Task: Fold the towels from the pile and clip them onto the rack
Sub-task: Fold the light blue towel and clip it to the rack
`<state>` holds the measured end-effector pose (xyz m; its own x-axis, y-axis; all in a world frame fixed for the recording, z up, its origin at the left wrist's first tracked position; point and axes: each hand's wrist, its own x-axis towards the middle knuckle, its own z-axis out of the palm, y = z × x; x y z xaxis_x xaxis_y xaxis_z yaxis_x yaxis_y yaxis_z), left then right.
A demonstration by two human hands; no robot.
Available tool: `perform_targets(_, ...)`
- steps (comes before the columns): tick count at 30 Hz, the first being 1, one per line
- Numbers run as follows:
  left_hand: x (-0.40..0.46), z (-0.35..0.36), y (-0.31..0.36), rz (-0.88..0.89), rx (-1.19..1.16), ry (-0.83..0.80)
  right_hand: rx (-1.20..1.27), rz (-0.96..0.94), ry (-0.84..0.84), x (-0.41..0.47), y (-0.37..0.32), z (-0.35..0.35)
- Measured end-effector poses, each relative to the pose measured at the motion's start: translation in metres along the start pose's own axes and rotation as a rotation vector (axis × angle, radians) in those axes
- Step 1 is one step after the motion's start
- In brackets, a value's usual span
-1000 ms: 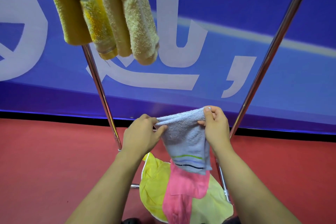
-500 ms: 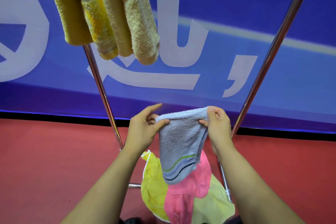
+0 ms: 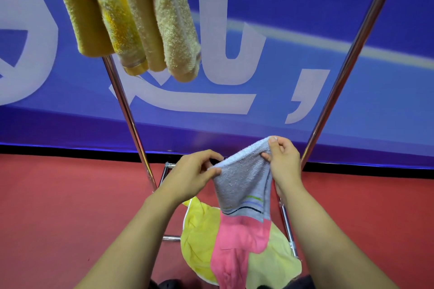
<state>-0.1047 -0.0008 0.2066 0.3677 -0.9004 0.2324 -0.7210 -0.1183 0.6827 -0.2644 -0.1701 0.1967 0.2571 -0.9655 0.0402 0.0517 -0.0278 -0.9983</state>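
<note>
1. Head view, what has changed: half a second ago the grey towel (image 3: 242,183) hung long and narrow from a level top edge. Now the right hand (image 3: 283,162) has lifted its corner higher than the left hand (image 3: 192,172), so the top edge slopes up to the right and the cloth hangs shorter and wider, its striped band turned nearly level. Judged from that, the folding of this towel is close to done and clipping is the step left.

2. Head view, the hands: both pinch the grey towel at its top edge, thumb against fingers, the left at the lower corner, the right at the raised one. The towel hangs in the air between them, above the pile (image 3: 239,248) on the red floor (image 3: 58,206).

3. Head view, materials and shapes:
   - The grey towel is looped terry, soft and limp, with thin green, blue and dark stripes near its lower hem.
   - The pile is crumpled yellow and pink cloth, lying rounded at the foot of the rack (image 3: 126,110).
   - The rack is shiny metal tubing, its legs slanting up to a row of clips at the top edge of the frame.
   - Folded yellow towels (image 3: 131,19) with a coarse nap already hang there, top left.
</note>
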Motion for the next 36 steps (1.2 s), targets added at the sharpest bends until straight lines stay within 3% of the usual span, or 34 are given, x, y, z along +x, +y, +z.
perform_targets(5,-0.002,0.008,0.017,0.088,0.163,-0.273,-0.021,0.011,-0.003,0.000,0.004,0.002)
perform_targets(13,-0.005,0.029,0.035,0.098,0.362,-0.533,-0.094,0.010,-0.080,-0.003,0.009,0.004)
perform_targets(21,-0.002,0.028,0.035,-0.015,0.347,-0.558,-0.135,0.008,-0.096,0.000,0.010,0.004)
perform_targets(26,-0.001,0.026,0.023,-0.105,0.266,-0.486,-0.142,0.025,-0.118,-0.002,0.010,0.002)
perform_targets(36,0.003,0.017,0.015,-0.417,-0.290,-0.265,-0.113,0.060,-0.318,-0.011,0.014,0.013)
